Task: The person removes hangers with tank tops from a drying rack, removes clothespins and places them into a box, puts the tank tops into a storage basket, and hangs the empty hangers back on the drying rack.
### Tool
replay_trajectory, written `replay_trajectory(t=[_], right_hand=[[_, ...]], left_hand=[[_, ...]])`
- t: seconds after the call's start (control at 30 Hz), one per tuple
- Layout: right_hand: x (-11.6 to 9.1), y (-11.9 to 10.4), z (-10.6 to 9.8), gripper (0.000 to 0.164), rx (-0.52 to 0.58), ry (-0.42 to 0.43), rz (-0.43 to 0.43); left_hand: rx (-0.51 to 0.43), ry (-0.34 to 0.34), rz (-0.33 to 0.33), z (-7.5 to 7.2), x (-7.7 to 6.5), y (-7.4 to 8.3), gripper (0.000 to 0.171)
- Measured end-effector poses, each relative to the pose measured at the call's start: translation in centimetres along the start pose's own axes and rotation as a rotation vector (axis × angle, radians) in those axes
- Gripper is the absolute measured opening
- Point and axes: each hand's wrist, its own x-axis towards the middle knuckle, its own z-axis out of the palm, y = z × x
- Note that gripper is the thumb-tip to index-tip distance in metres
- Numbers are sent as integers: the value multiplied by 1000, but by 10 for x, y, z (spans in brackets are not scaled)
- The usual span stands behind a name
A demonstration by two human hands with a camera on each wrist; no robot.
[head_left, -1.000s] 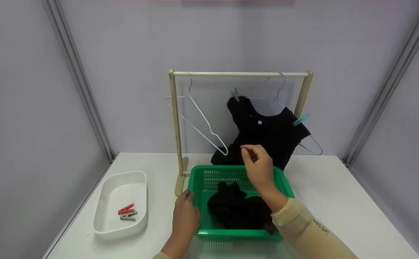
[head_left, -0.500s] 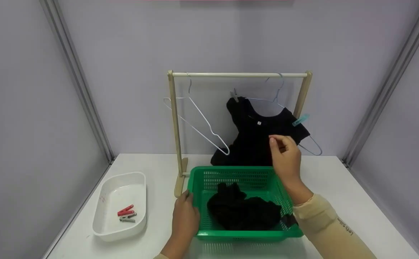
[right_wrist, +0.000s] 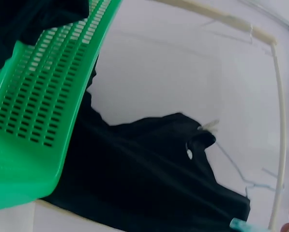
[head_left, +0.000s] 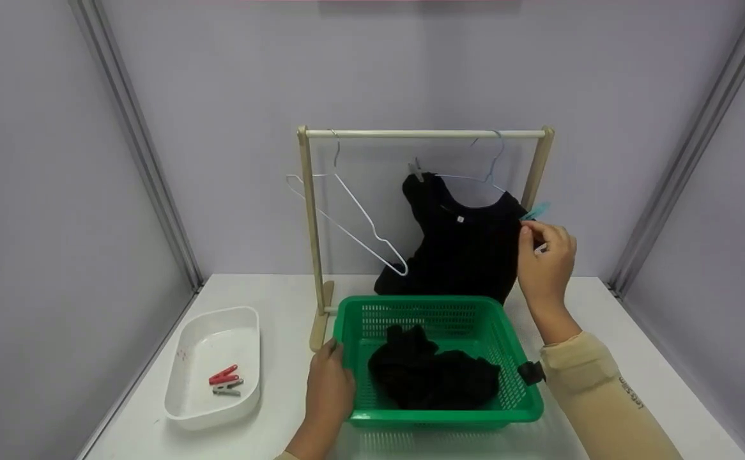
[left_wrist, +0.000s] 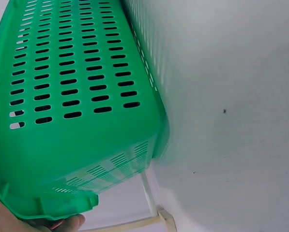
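My left hand grips the left rim of a green plastic basket; in the left wrist view its fingertips curl under the rim. A crumpled black cloth lies inside the basket. My right hand is raised with thumb and fingers bent, overlapping the shoulder of a black garment in the head view. A teal clothespin clips that shoulder to a bluish wire hanger; the right wrist view shows the fingers apart from it. Another clothespin, grey, clips the other shoulder.
A wooden rack stands behind the basket, holding both hangers. A bare white wire hanger hangs at its left. On the left, a white tray holds a red clothespin and a grey one. Walls enclose the table.
My right hand has moved right and slightly up, from over the basket's back to beside the teal clothespin. My left hand has kept its grip on the basket.
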Motion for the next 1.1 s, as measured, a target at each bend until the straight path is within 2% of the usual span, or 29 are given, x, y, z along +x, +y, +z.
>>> replay_trajectory(t=[0.2,0.4,0.8,1.1], right_hand=[[8,19,-3,14,-74,33,-37],[10,33,-5,15,-169,54,10],[8,44,-1,28,-264,-45,101],[12,50,3,27,-265,-66,107]], left_hand=[[3,15,21,-1,-1,2,37],[9,31,35,-1,-2,1,37],[-10,33,39,1,-3,-2,38],[-15,36,42,1,-3,-3,38]])
